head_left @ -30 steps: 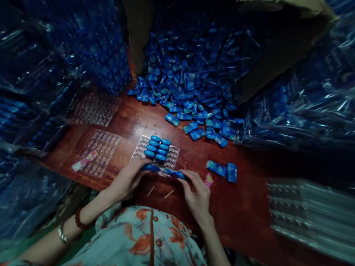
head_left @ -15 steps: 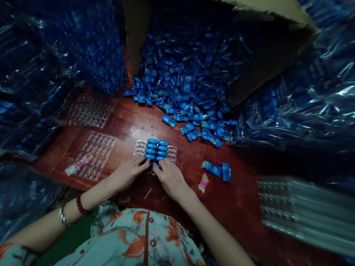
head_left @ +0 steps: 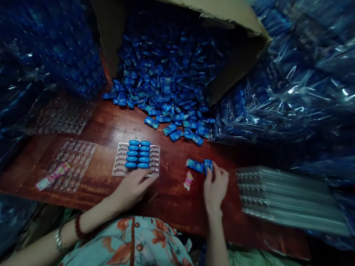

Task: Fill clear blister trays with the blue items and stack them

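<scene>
A clear plastic blister tray (head_left: 120,160) lies on the table with two columns of glossy blue capsule-shaped pieces (head_left: 132,154) across its middle. My left hand (head_left: 132,188) is at the tray's lower edge, fingers bent over it and partly hiding the lowest row. Off to the right, my right hand (head_left: 215,190) pinches a small blue labelled piece (head_left: 207,166) between thumb and fingers. A second blue labelled piece (head_left: 194,165) lies just left of that hand, and a small pink wrapper (head_left: 188,181) is below it.
A torn cardboard box (head_left: 108,29) opens toward me, with many blue pieces (head_left: 167,87) spilling out. At left lie empty blister trays (head_left: 74,164), one under a pink strip (head_left: 53,176). Stacked clear trays (head_left: 294,199) stand at right. Plastic-wrapped blue stacks (head_left: 290,92) flank the table (head_left: 166,207).
My right hand has left the tray and moved right to a blue labelled piece. My left hand stays at the tray's lower edge. The whole view has shifted.
</scene>
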A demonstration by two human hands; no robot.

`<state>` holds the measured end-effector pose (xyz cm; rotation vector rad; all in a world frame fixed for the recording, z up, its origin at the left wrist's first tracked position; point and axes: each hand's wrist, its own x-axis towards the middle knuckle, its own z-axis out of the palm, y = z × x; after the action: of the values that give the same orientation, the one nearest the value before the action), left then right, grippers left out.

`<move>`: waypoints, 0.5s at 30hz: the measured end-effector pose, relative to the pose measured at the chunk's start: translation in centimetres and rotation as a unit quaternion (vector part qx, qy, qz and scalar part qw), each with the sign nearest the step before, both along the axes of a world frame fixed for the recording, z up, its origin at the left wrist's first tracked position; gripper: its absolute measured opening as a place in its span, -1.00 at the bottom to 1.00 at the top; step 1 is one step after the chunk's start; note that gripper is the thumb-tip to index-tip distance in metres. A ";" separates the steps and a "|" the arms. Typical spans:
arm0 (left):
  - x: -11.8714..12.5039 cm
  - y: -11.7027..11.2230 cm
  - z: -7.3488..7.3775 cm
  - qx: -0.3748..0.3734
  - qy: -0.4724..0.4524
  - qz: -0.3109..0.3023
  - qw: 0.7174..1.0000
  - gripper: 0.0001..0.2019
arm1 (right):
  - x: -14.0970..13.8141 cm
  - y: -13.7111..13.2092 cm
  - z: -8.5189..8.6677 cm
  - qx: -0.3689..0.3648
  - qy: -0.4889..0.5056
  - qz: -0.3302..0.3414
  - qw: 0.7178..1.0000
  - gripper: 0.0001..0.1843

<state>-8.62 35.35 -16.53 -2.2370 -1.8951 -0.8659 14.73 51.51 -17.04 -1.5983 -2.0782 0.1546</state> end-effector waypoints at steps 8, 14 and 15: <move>10.6 15.3 1.2 -0.233 0.076 -0.118 0.962 -0.60 | 2.0 7.0 0.6 -0.209 -0.164 0.096 0.959 -0.55; 10.1 16.4 0.9 -0.304 0.073 -0.069 0.947 -0.68 | 2.5 6.8 0.0 -0.232 -0.141 0.117 0.955 -0.70; 9.6 15.5 1.1 -0.306 0.069 -0.068 0.947 -0.71 | 2.7 6.3 -0.1 -0.231 -0.121 0.100 0.960 -0.70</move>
<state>0.93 50.88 -15.45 -2.6899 -2.1778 -0.1083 17.46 57.77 -17.09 -1.7298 -2.5316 0.5788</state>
